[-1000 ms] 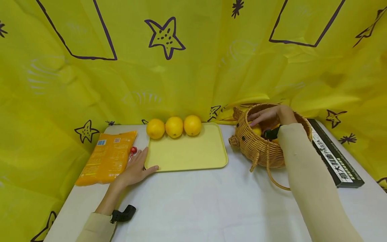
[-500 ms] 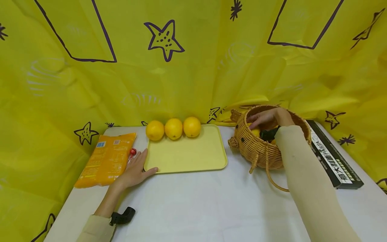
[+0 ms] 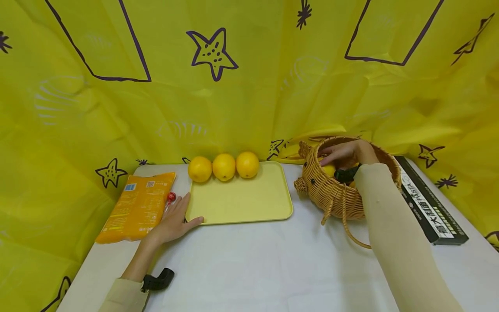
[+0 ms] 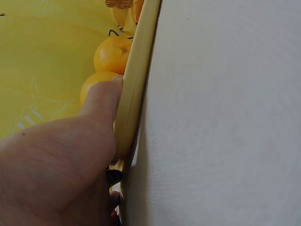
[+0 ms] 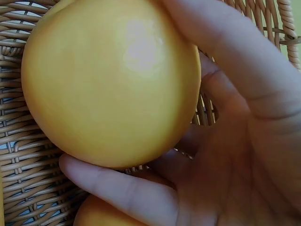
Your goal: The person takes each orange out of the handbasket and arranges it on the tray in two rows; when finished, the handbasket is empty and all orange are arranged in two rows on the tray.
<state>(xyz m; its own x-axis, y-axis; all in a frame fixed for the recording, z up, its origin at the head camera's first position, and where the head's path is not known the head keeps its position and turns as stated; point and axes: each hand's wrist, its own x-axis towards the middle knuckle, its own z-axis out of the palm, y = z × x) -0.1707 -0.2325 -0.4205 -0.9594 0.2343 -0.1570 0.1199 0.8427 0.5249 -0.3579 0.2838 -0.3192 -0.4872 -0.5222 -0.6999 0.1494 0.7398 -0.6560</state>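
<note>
Three oranges stand in a row along the back of a pale yellow tray. My left hand lies at the tray's front left corner, fingers straight along its left side. In the left wrist view, its thumb rests over the tray's rim. My right hand reaches into a wicker basket shaped like an animal. There it grips an orange, thumb and fingers curled round it. Beneath that, another orange shows in part; the basket wall hides the rest from the head view.
An orange packet lies left of my left hand, with a red wrapped lollipop beside it. Right of the basket is a long black pasta box. The basket's handle droops onto the white table. A yellow patterned cloth hangs behind.
The head view has tilted slightly, so everything sits a little lower. My right hand has barely shifted inside the basket; my left hand and the tray stay in place.
</note>
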